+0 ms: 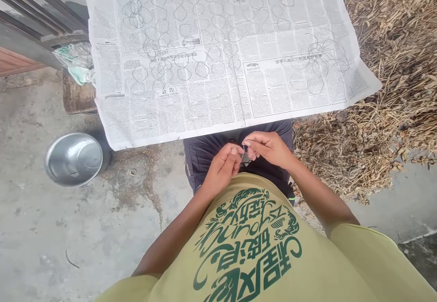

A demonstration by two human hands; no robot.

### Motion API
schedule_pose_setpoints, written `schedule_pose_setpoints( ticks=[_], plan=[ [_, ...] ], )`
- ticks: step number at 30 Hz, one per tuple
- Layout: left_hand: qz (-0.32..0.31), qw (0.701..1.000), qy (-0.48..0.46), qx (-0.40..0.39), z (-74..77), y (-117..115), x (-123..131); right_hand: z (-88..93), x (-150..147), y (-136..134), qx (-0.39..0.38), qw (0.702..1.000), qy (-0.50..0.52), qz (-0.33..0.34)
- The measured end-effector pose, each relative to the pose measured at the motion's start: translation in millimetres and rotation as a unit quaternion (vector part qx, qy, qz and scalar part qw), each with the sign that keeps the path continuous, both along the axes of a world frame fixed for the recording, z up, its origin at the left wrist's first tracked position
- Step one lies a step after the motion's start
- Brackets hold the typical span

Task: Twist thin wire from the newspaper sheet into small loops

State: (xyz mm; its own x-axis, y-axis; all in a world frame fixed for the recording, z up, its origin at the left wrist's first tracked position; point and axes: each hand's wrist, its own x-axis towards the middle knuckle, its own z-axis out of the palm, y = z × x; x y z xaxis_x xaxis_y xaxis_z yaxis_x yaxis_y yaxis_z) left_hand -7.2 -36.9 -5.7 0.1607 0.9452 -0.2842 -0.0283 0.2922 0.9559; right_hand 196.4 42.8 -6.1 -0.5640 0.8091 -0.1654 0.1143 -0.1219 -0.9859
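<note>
One yellowish shirt (pixel 252 256) sits behind two hands, left (pixel 223 167) and right (pixel 271 149), pinching thin wire (pixel 244 149) near one newspaper (pixel 160 117).

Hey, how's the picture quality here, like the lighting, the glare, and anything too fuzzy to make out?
Head view: soft, diffuse daylight, few hard shadows; same head view, bright reflections inside the metal pot; still head view, the newspaper's smallest print is illegible, and the thin wire pinched between the left hand and right hand shows only faintly.
</note>
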Motion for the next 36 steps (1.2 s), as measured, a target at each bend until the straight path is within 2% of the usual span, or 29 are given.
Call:
schedule_pose_setpoints(
  ticks=[3,6,9,13,19,21,23,26,29,31,33,36],
  plan=[
    [-0.005,0.998,0.052,0.019,4.3,-0.6,-5.0,-0.1,-2.5,1.5,-0.031,0.999,0.019,-0.021],
    [-0.025,0.983,0.164,0.075,7.3,-0.6,-12.5,-1.0,-3.1,2.1,-0.048,0.998,0.027,-0.038],
    [-0.061,0.957,0.244,0.147,4.1,0.1,-18.9,-2.6,-2.9,2.9,-0.048,0.998,0.021,-0.032],
    [-0.112,0.921,0.288,0.238,-4.0,0.6,-24.7,-3.6,-1.3,3.9,-0.026,1.0,0.012,-0.01],
    [-0.228,0.852,0.378,0.283,1.5,6.8,-40.2,-1.0,4.3,5.3,-0.016,0.999,0.005,0.028],
    [-0.253,0.838,0.383,0.294,5.1,12.1,-45.2,0.4,5.2,5.2,-0.006,1.0,0.006,0.03],
    [-0.252,0.851,0.354,0.296,7.6,17.3,-47.4,1.9,5.0,4.2,0.012,1.0,0.002,0.019],
    [-0.192,0.903,0.282,0.261,9.2,21.1,-43.8,2.8,2.5,0.1,0.044,0.999,-0.009,-0.024],
    [-0.112,0.958,0.204,0.168,7.6,19.4,-35.9,0.3,-1.3,-5.3,0.069,0.995,-0.012,-0.066],
    [-0.073,0.984,0.14,0.086,4.6,17.8,-31.1,-3.1,-4.0,-8.5,0.084,0.993,-0.015,-0.086],
    [-0.06,0.996,0.06,0.01,0.7,17.6,-27.9,-7.0,-6.4,-11.4,0.096,0.989,-0.022,-0.111],
    [-0.067,0.993,-0.057,-0.083,-5.0,20.0,-25.5,-11.6,-9.1,-15.2,0.108,0.986,-0.031,-0.126]
  ],
)
